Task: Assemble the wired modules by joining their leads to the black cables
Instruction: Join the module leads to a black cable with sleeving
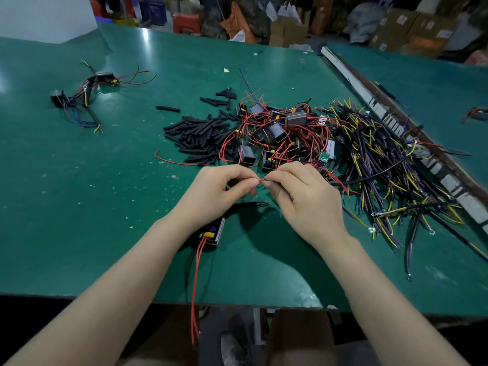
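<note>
My left hand [220, 192] and my right hand [303, 196] meet fingertip to fingertip above the green table, both pinching a short red lead [262, 180] between them. A black module [211, 233] with yellow parts lies under my left wrist; its long red leads [196, 283] hang over the table's front edge. A black cable [380, 172] runs from my right hand toward the pile of black cables [390, 159] with yellow and blue cores. A heap of black modules with red leads [280, 133] lies just beyond my hands.
Short black sleeve tubes [200, 133] are piled left of the modules. Joined modules with cables [81, 99] lie at the far left. A worn strip [369, 99] separates this green table [105, 194] from another at the right. Boxes and bags stand behind.
</note>
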